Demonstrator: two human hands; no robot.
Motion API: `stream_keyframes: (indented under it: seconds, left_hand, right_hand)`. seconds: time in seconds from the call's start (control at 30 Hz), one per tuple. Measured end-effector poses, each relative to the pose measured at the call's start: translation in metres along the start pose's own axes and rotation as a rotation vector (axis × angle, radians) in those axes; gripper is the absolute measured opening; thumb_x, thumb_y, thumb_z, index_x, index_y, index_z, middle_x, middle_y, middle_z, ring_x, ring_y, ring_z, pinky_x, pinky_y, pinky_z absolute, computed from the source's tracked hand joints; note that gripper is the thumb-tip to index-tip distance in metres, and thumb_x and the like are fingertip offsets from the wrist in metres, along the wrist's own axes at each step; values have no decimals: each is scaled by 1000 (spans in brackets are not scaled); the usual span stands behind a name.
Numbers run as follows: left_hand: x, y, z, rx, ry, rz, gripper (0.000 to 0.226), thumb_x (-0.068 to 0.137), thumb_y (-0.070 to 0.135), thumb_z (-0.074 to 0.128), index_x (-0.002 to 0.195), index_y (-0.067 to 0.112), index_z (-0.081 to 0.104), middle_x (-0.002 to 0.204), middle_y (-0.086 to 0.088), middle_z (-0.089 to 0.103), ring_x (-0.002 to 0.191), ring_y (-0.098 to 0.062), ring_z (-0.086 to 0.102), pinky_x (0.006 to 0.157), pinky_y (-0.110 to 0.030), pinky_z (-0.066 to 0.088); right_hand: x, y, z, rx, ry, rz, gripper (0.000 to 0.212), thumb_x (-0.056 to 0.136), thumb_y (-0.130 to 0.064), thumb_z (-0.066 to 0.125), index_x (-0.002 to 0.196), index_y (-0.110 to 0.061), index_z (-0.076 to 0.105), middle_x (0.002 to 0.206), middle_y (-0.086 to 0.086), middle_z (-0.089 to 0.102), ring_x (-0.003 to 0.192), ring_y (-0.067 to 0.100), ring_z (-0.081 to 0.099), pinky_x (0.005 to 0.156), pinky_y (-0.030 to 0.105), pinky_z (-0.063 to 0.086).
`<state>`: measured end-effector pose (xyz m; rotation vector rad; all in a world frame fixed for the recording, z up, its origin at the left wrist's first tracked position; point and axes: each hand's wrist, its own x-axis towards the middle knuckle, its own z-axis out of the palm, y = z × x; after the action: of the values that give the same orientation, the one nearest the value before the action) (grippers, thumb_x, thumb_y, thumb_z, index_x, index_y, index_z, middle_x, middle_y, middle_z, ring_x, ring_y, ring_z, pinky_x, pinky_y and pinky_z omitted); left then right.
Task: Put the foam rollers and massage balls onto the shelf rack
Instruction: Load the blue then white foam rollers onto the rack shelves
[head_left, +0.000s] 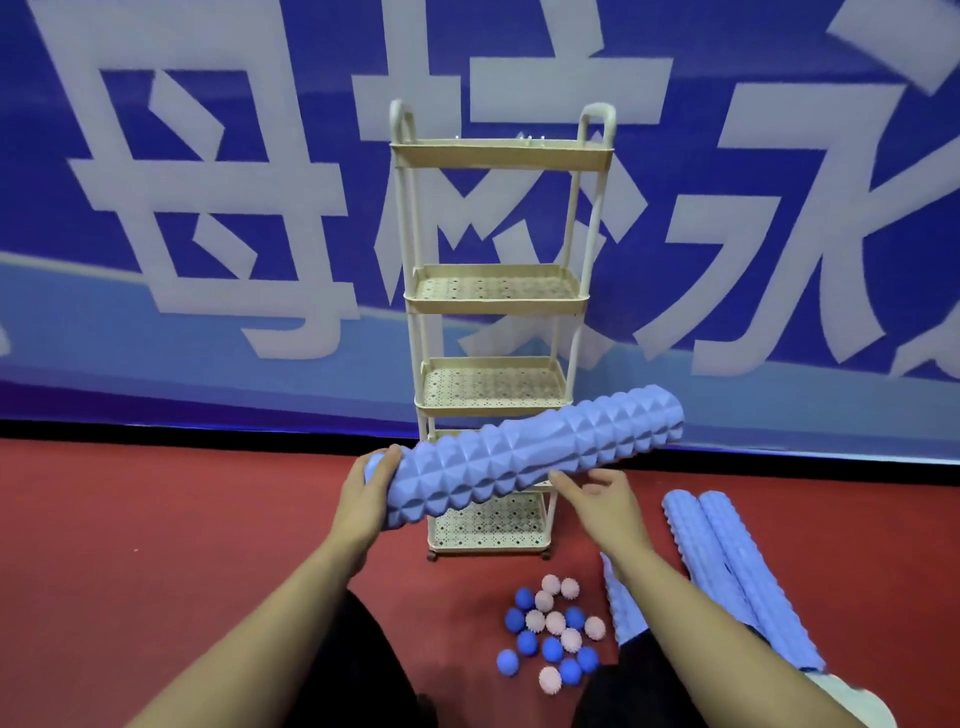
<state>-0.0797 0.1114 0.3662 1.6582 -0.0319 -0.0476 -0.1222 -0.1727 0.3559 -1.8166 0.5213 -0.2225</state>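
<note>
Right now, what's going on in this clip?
A person holds one blue foam roller in front of a cream shelf rack. The left hand grips its near end; the right hand is open beneath its middle. The rack's visible tiers hold nothing yet. More foam rollers lie on the red floor at right, beside a cluster of blue and pink massage balls.

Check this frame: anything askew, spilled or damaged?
Nothing damaged. The shelf rack stands upright, shelves bare where visible. The held foam roller is tilted, right end higher, gripped by the left hand; the right hand touches it underneath. Massage balls and spare rollers lie loose on the floor.
</note>
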Motion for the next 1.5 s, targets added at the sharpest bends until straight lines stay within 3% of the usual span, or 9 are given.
stream_keyframes:
  seconds: [0.13,0.27,0.53,0.73,0.87,1.07,1.23,1.37,1.5]
  left_hand:
    - [-4,6,-17,74,62,6,41,102,41,44,90,8,65,68,-16,63,59,-24,56,59,-37,44]
    - [-8,18,-30,144,51,50,44,99,43,47,88,2,60,68,-12,57,61,-23,51,58,-36,41]
    - [-3,17,-53,166,6,76,41,84,55,53,85,14,59,75,3,56,67,-20,49,60,-31,42]
    - [22,-7,-54,243,-17,46,66,71,69,50,121,28,64,110,10,70,97,-11,68,79,-29,52]
    - [52,-36,-44,227,-48,-6,49,79,60,53,111,26,65,93,9,68,73,-13,62,63,-29,47]
    - [120,-85,-30,260,-35,-124,60,82,55,52,129,20,64,115,-2,70,83,-11,65,66,-25,49]
    - [180,-128,-14,295,-121,-182,71,79,58,53,134,16,62,127,-2,68,107,-14,64,82,-23,49]
    - [208,-159,4,290,-180,-238,61,83,51,52,132,17,62,125,-7,69,99,-15,64,81,-28,51]
    - [218,-198,9,294,-190,-272,61,85,51,56,138,21,58,125,9,65,117,-12,60,91,-21,44]
  right_hand:
    - [9,0,-21,-441,143,-468,69,70,-52,87,123,-20,57,121,2,53,116,23,51,102,39,44]
    - [12,-19,-17,-851,-155,-751,91,72,-62,82,148,-29,44,158,0,33,145,25,30,119,42,25]
    - [14,-33,19,-1066,-440,-707,108,68,-67,80,156,-34,26,153,-8,42,136,21,44,113,35,27]
    - [44,-8,27,-1041,-489,-668,107,64,-74,77,152,-32,33,146,-7,47,131,21,50,108,36,38]
    - [75,23,26,-1144,-464,-526,118,57,-88,69,155,-39,24,160,-10,29,150,19,25,120,60,16]
    - [133,97,9,-863,-251,-23,139,27,-105,57,151,-53,22,168,-9,1,156,26,-10,122,64,6]
    - [172,163,0,-237,-40,358,141,38,-78,88,156,-34,25,161,3,22,145,30,33,109,55,44]
    - [179,190,0,353,70,734,83,80,-42,84,145,-10,43,122,6,56,98,25,64,63,40,58]
    - [187,229,16,572,-61,813,54,88,-49,71,125,-11,62,120,16,67,102,33,68,78,47,61]
